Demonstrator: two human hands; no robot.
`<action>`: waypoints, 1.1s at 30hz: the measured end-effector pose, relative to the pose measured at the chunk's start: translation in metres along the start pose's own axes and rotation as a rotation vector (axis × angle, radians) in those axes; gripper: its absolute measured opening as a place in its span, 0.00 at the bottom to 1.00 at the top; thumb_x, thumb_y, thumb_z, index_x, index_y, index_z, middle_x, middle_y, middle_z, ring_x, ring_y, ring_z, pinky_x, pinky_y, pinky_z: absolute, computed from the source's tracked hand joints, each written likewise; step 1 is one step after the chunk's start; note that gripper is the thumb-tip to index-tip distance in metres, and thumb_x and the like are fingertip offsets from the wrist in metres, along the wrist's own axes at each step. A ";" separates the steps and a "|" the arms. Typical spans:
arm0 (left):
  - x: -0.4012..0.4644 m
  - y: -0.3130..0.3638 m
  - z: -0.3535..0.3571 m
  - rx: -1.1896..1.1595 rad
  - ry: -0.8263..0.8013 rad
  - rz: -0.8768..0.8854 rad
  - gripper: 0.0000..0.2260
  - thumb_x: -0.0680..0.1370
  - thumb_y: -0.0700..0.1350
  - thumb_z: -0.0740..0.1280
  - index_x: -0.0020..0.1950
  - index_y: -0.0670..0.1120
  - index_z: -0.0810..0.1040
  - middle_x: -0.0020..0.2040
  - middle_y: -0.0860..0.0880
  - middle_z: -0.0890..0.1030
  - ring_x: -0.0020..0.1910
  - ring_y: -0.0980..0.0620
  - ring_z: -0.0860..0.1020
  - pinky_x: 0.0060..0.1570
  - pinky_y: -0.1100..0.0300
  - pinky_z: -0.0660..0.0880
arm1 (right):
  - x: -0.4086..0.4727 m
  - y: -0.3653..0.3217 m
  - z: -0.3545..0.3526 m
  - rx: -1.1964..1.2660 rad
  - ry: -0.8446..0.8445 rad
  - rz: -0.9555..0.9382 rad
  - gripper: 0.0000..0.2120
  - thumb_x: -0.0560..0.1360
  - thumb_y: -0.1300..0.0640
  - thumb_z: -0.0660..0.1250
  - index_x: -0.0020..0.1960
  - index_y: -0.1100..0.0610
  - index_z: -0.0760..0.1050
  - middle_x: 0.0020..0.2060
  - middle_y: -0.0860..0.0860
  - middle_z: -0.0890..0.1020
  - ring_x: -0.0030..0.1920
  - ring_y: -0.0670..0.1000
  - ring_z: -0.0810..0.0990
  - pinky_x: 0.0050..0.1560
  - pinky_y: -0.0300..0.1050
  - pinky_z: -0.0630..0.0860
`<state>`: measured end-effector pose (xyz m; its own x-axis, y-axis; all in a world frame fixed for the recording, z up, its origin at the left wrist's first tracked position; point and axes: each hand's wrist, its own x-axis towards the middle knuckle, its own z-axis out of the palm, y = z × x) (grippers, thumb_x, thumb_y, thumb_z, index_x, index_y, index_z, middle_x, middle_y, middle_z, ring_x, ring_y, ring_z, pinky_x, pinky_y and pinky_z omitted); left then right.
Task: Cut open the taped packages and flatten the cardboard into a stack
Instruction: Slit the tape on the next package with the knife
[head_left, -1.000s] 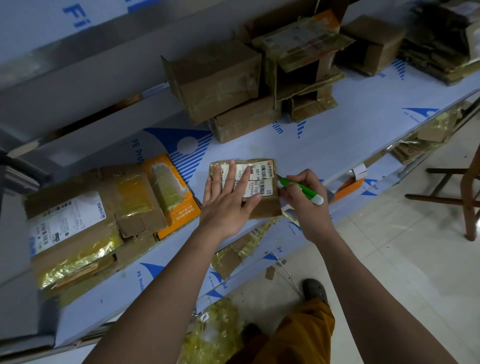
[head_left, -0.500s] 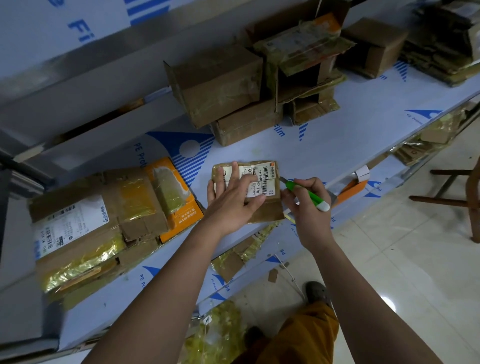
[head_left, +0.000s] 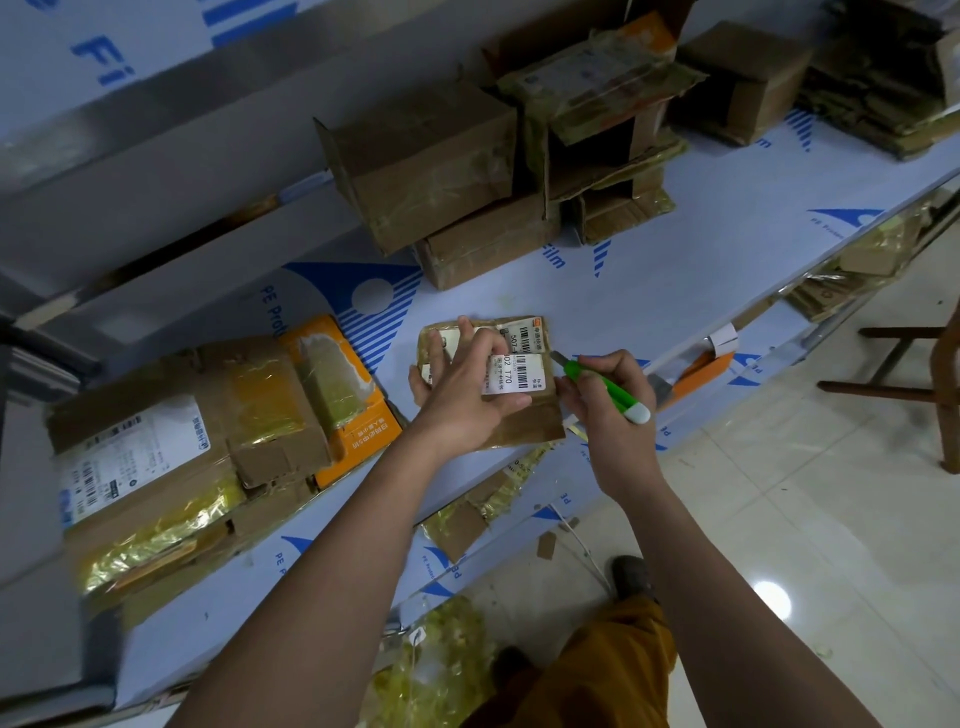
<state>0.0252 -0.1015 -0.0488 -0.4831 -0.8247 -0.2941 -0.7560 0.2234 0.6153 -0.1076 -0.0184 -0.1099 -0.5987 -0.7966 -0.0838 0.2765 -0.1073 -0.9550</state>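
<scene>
A small flat taped package (head_left: 524, 423) with white barcode labels lies near the front edge of the white shelf (head_left: 701, 234). My left hand (head_left: 462, 384) grips it from above, thumb at its left edge and fingers curled over the labels. My right hand (head_left: 608, 400) holds a green utility knife (head_left: 605, 387) like a pen, with the blade tip at the package's right edge. To the left lies a pile of flattened cardboard (head_left: 156, 457) with yellowish tape, topped by an orange flattened box (head_left: 363, 426).
Several brown boxes (head_left: 431, 161), some open, stand at the back of the shelf. More flattened cardboard (head_left: 878, 67) sits far right. Tape and card scraps (head_left: 467, 519) hang below the shelf edge. An orange-handled tool (head_left: 696, 374) lies at the edge. Wooden chair legs (head_left: 893, 358) stand at right.
My left hand went from lying flat on the package to curling round it. The knife hand shifted slightly along the package's right edge.
</scene>
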 end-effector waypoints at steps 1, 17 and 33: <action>-0.001 0.000 0.000 -0.002 -0.001 0.000 0.15 0.78 0.47 0.70 0.54 0.58 0.64 0.81 0.54 0.42 0.78 0.46 0.33 0.73 0.42 0.33 | 0.000 -0.001 -0.001 0.002 -0.009 0.007 0.11 0.78 0.65 0.63 0.42 0.53 0.75 0.45 0.60 0.79 0.53 0.60 0.83 0.53 0.52 0.81; -0.002 0.000 -0.001 -0.032 0.004 0.014 0.15 0.77 0.45 0.70 0.53 0.57 0.64 0.81 0.53 0.41 0.77 0.45 0.33 0.72 0.42 0.34 | 0.002 -0.006 -0.007 -0.033 -0.074 0.006 0.05 0.81 0.64 0.63 0.48 0.57 0.75 0.52 0.66 0.79 0.55 0.63 0.82 0.55 0.56 0.81; -0.002 0.000 -0.001 -0.032 0.014 0.012 0.16 0.77 0.45 0.71 0.52 0.57 0.64 0.81 0.53 0.42 0.78 0.46 0.34 0.72 0.42 0.34 | -0.002 -0.004 -0.004 -0.045 -0.039 0.027 0.04 0.81 0.64 0.63 0.49 0.60 0.75 0.51 0.63 0.80 0.55 0.61 0.82 0.55 0.54 0.82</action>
<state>0.0267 -0.1005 -0.0479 -0.4860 -0.8291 -0.2766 -0.7354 0.2169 0.6420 -0.1103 -0.0139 -0.1075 -0.5611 -0.8217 -0.0996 0.2574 -0.0589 -0.9645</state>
